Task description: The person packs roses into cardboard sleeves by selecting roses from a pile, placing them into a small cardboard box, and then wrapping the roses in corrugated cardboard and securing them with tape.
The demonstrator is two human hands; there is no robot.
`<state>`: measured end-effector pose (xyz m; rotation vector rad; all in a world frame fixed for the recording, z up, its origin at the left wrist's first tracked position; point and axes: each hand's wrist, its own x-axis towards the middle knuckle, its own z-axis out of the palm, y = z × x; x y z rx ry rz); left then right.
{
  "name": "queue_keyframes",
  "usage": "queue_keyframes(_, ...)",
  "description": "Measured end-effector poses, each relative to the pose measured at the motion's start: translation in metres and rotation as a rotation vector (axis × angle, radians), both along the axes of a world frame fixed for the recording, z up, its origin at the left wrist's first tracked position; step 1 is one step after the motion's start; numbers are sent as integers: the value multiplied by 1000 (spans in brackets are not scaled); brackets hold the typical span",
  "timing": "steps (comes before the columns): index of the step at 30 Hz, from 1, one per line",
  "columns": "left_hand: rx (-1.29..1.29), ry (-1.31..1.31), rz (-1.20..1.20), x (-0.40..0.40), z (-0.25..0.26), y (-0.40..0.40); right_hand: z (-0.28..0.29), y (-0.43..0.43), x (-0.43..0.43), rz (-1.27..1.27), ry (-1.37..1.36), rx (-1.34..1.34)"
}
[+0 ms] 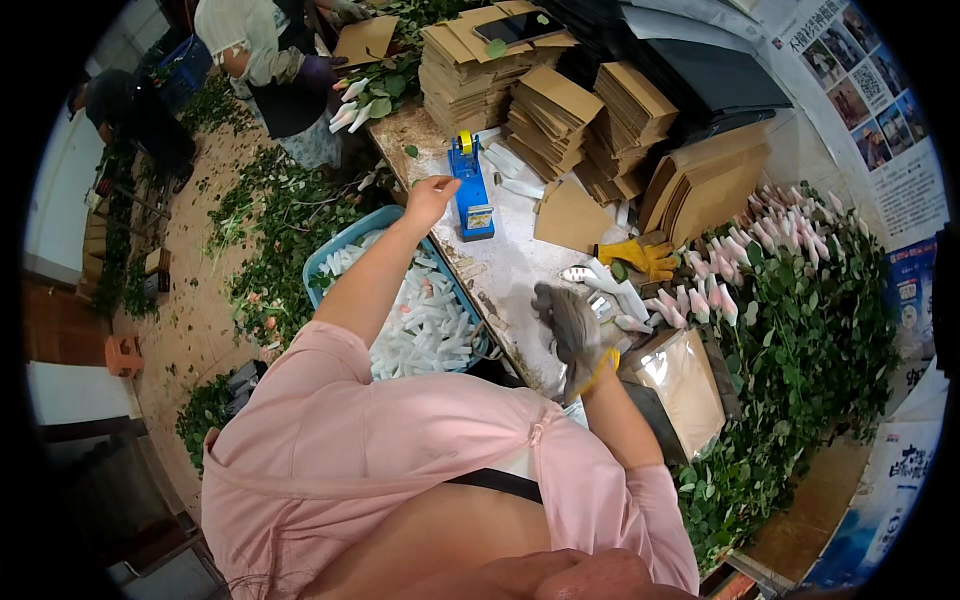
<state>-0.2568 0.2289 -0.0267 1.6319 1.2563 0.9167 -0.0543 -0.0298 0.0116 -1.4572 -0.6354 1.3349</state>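
Note:
My bare left hand [433, 201] is beside a blue tape dispenser [471, 191] with a yellow roll core, fingertips close together near its edge; whether they pinch something is unclear. My right hand [574, 330], in a grey glove with a yellow cuff, is motion-blurred over the worktable [499, 274]; its grip cannot be made out. Close to it lie white foam sleeves [630, 300], a yellow glove [641, 256] and pale pink roses in white sleeves [724, 304]. A flat piece of cardboard [571, 217] lies between the dispenser and the yellow glove.
A blue basket [311, 262] of white foam sleeves stands at the table's left edge. Cardboard stacks [461, 82], one bearing a phone [517, 28], fill the back. Leafy rose stems [802, 367] are heaped right. A co-worker [281, 90] handles roses at the upper left; another person [135, 112] bends beyond.

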Motion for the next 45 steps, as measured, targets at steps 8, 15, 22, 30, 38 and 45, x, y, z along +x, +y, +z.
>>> queue_keyframes(8, 118, 402, 135, 37, -19, 20, -29, -69, -11, 124, 99, -87)
queue_keyframes(15, -14, 404, 292, 51, -38, 34, -25, -67, -9, 372, -247, -48)
queue_keyframes(22, -269, 18, 63, 26, -20, 28, -28, -61, -18, 293, -140, -3)
queue_keyframes(30, -955, -267, -354, -8, 75, -154, 25, -36, -24, 93, 336, -113)
queue_keyframes(38, -1090, -390, -248, 10, 43, -186, 32, 37, -47, 276, 121, -59)
queue_keyframes(45, -703, -342, -250, 12, 16, -76, -19, 47, -62, 160, 426, -181)
